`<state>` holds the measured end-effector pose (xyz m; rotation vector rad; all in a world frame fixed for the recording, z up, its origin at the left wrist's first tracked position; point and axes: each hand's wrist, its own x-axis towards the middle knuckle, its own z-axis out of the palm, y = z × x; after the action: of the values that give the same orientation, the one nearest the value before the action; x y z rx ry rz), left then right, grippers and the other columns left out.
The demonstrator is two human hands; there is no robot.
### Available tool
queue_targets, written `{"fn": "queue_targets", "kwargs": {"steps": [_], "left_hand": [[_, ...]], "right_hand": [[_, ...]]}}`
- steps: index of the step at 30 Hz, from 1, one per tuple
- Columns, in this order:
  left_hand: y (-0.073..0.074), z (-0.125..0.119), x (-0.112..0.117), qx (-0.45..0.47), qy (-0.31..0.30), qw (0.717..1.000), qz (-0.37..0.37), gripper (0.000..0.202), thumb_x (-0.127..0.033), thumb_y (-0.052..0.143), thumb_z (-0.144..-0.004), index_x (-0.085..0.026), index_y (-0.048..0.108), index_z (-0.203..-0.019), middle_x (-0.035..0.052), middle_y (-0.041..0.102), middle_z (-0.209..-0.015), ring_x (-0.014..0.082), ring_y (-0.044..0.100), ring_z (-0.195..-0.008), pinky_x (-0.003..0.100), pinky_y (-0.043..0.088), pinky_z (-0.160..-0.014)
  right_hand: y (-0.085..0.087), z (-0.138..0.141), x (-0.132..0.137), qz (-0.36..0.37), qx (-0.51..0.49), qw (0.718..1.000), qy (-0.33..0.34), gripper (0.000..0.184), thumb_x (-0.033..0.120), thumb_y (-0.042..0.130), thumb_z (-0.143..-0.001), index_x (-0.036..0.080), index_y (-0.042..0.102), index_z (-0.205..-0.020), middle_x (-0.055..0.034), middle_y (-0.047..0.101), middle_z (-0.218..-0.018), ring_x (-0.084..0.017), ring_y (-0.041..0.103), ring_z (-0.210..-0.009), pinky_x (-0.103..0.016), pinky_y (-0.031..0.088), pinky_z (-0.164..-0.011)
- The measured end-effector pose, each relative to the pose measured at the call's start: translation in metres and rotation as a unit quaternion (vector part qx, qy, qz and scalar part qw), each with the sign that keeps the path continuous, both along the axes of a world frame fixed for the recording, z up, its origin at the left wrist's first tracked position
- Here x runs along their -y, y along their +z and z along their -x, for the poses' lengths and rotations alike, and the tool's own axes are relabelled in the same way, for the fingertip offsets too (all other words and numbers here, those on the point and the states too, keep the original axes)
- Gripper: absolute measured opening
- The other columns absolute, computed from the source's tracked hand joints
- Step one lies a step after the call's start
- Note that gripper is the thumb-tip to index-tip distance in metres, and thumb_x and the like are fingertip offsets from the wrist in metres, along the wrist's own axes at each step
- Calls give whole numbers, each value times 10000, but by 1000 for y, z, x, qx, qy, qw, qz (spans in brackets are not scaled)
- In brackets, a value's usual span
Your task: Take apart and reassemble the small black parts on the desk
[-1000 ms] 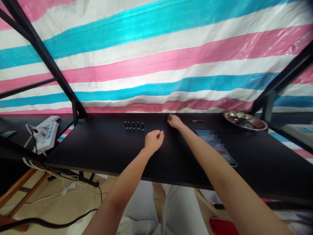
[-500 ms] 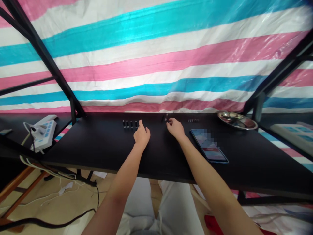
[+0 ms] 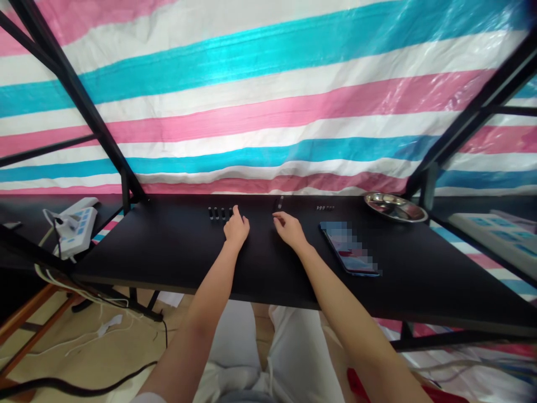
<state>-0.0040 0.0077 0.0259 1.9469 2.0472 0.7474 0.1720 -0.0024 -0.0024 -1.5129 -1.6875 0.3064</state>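
Note:
My left hand (image 3: pixel 237 228) is low over the black tabletop (image 3: pixel 168 240), index finger stretched forward and thumb apart from it. Beside its fingertips stand several small dark cylinders (image 3: pixel 216 213) with pale ends, in a short row; the hand partly hides the right end of the row. Farther right, my right hand (image 3: pixel 290 230) hovers with loosely bent fingers, and nothing shows between them. Just beyond those fingertips lie a small pale piece (image 3: pixel 281 202) and a thin dark piece, both too small to name.
Several tiny metallic pieces (image 3: pixel 325 208) form a row to the right. Nearer me lies a phone (image 3: pixel 348 252) with a lit screen. A round divided metal plate (image 3: pixel 380 207) sits at the back right. White power strips (image 3: pixel 79 235) and cables are at left, with black frame bars on both sides.
My right hand has drawn back slightly toward me and left, away from the small pale and dark pieces. The left hand stays by the cylinder row. The view has shifted a little.

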Motion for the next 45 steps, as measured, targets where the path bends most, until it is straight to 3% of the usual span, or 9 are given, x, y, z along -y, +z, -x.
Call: {"fn": "queue_targets", "kwargs": {"steps": [4, 8, 12, 18, 21, 25, 31, 38, 45], "left_hand": [[0, 1, -3, -2, 1, 1000, -4, 448, -267, 386, -857, -166, 350, -1292, 170, 647, -963, 274, 634, -844, 346, 437, -745], [-3, 1, -6, 17, -7, 1000, -12, 278, -258, 358, -876, -182, 452, -1127, 134, 653, -879, 244, 634, -803, 323, 432, -716], [-12, -5, -6, 118, -73, 990, -31, 128, -267, 398, -869, -198, 474, -946, 59, 641, -770, 185, 623, -754, 287, 432, -706], [-21, -23, 5, 336, -215, 917, 13, 82, -274, 415, -857, -193, 408, -856, -47, 567, -654, 51, 456, -393, 189, 373, -467], [-20, -26, 9, 411, -229, 881, 41, 120, -304, 431, -853, -190, 392, -854, -61, 553, -656, 28, 408, -334, 171, 319, -390], [-16, -27, 12, 457, -227, 858, 57, 153, -302, 484, -835, -184, 393, -866, -58, 569, -667, 17, 416, -326, 164, 318, -374], [-11, -25, 13, 471, -204, 857, 51, 169, -267, 526, -816, -174, 397, -873, -61, 574, -656, 9, 411, -321, 163, 327, -372], [-14, -24, 10, 475, -213, 853, 27, 156, -272, 518, -813, -173, 402, -846, -61, 564, -636, 24, 426, -315, 174, 328, -364], [-15, -25, 10, 451, -202, 869, 19, 235, -387, 509, -813, -180, 400, -839, -61, 564, -616, 27, 408, -325, 180, 322, -381]], "right_hand": [[0, 1, 1, 2, 4, 1000, 4, 260, 250, 448, -794, 192, 622, -978, -55, 673, -865, -171, 614, -763, -308, 473, -759], [1, 0, 1, 11, 4, 1000, 7, 252, 246, 451, -793, 198, 626, -968, -50, 674, -858, -166, 611, -746, -308, 473, -755], [0, 2, 2, 7, -11, 1000, 22, 247, 250, 457, -792, 191, 627, -962, -51, 673, -840, -166, 612, -750, -308, 469, -768], [2, 11, 4, 21, -89, 993, 68, 321, 371, 402, -846, 177, 606, -1001, -46, 650, -767, -154, 599, -696, -286, 467, -715], [2, 14, 4, 27, -142, 987, 77, 379, 445, 380, -845, 167, 603, -974, -15, 585, -648, -139, 552, -605, -274, 456, -639], [0, 15, 0, 24, -216, 972, 93, 410, 521, 434, -791, 167, 596, -920, 34, 476, -553, -113, 470, -521, -254, 413, -553], [-4, 11, -4, 22, -275, 958, 80, 425, 544, 468, -757, 164, 591, -902, 48, 445, -536, -104, 449, -519, -246, 386, -530], [-3, 11, -3, 17, -275, 958, 83, 414, 531, 473, -765, 159, 587, -906, 45, 455, -553, -102, 451, -529, -248, 392, -543], [-5, 11, -6, 4, -287, 954, 86, 401, 526, 497, -755, 163, 586, -901, 39, 469, -562, -103, 458, -537, -248, 392, -544]]}}
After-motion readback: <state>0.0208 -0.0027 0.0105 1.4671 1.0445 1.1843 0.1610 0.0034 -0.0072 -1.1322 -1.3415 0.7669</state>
